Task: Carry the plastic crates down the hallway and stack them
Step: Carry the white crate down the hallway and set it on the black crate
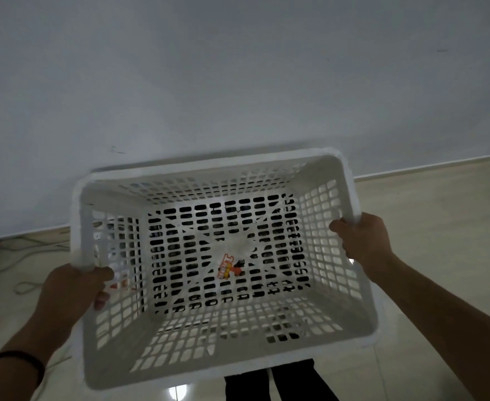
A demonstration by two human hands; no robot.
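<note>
Left hand: the left hand (73,287) is closed around the left rim of the crate, with the fingers curled over the edge and the thumb on the inside wall.
Left wrist: a dark band (18,361) goes around the wrist, near the lower left corner of the view.
Right hand: the right hand (362,241) is clamped on the right rim of the crate, the fingers wrapped over the top edge from outside.
Crate: the white plastic crate (180,360) is held in the air between both hands, in front of the body, with the open side up and a little tilted. Its walls and bottom are full of small holes.
Inside the crate: a small orange label or wrapper (227,266) lies on the bottom, near the middle. What it is exactly, I cannot tell.
Under the crate: dark trouser legs (284,382) show below the near edge of the crate.
Floor: the light tiled floor (440,227) is glossy and has a bright reflection near the bottom of the view.
Wall: a plain pale wall (238,68) stands just behind the crate.
Cables: thin cables (21,253) lie on the floor at the left, along the foot of the wall.
</note>
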